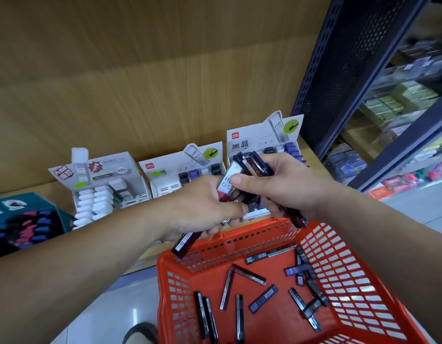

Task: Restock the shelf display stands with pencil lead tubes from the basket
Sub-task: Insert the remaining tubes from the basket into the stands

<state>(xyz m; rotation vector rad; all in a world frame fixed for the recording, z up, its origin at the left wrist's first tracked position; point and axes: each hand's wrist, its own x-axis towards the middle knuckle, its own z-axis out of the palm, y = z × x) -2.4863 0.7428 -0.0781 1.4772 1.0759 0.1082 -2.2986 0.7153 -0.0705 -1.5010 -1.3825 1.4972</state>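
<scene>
Plastic lead tubes (226,182), likely light, stiff and slick, best pinched across their flat sides, sit bunched at centre frame, gripped by the left hand (202,209) and right hand (282,184); more lie in the red basket (339,269) below; cardboard stands (182,170) wait behind, the rightmost partly hidden by the hands.

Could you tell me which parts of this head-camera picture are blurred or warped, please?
Head view: the left hand and right hand gripping tubes look slightly smeared; the dark shelving at right is soft and slanted by the wide lens; glare streaks the floor.
</scene>
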